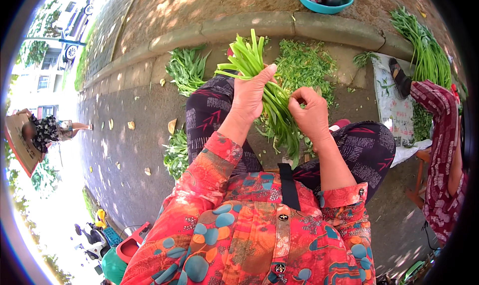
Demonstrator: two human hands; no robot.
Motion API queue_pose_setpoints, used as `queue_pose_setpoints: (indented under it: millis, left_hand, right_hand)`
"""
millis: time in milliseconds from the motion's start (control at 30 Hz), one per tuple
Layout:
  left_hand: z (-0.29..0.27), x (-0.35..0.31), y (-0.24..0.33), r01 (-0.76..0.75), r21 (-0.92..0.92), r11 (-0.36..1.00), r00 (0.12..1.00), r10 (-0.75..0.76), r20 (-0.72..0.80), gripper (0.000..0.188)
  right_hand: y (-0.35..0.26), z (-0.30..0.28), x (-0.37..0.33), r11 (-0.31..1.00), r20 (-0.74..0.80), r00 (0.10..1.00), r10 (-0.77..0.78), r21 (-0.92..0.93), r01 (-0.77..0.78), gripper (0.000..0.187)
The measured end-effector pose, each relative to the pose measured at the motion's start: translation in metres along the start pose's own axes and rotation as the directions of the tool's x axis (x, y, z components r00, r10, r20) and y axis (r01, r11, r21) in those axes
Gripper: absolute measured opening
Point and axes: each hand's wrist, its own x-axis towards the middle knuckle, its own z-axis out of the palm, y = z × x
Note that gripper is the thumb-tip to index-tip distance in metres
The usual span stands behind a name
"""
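A bunch of leafy green vegetables (248,53) is gripped in my left hand (251,93), above my lap. Its pale cut stems fan out past the thumb, and the leafy ends (284,130) hang down toward me between my knees. Close against the right side of the bunch is my right hand (310,114), thumb and fingers curled into a pinch. Whatever lies between those fingertips is too small to make out. Beyond my hands, a loose heap of picked leaves (304,65) covers the ground.
Bundles of greens (185,70) lie beside my left knee, with more leaves (175,153) nearer. A stone curb (239,28) runs across the far side, with a blue basin (324,6) behind it. At right, a person's patterned trouser leg (436,115) is by long greens (426,50) and a sheet (391,103).
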Motion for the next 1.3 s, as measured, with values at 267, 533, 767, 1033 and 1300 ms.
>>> queue_pose_setpoints:
  millis: [267,533,767,1033,1300]
  left_hand:
    - [0.000,0.003,-0.014,-0.071,-0.003,0.997,0.993,0.071,-0.096,0.022]
    - [-0.015,0.010,-0.014,-0.104,-0.049,0.993,0.981,0.094,-0.171,0.035]
    - [-0.006,0.007,-0.016,-0.122,-0.074,0.990,0.988,0.114,-0.107,0.036]
    - [0.003,-0.002,-0.020,-0.093,-0.048,0.995,0.991,0.087,-0.105,0.026]
    - [0.002,-0.003,-0.025,-0.056,-0.037,0.998,0.994,0.052,-0.100,0.029]
  right_hand:
    - [0.024,0.000,0.007,0.930,-0.074,0.943,0.325,0.207,-0.305,0.008]
    - [0.014,-0.018,0.019,0.911,-0.387,0.910,-0.152,-0.412,-0.023,0.031]
    - [0.000,0.003,-0.002,0.989,-0.060,0.991,0.118,0.095,-0.112,0.011]
    - [0.003,0.017,-0.004,0.956,-0.002,0.973,0.229,0.186,-0.225,0.011]
    - [0.008,0.016,-0.004,0.963,0.058,0.978,0.199,0.175,-0.206,0.011]
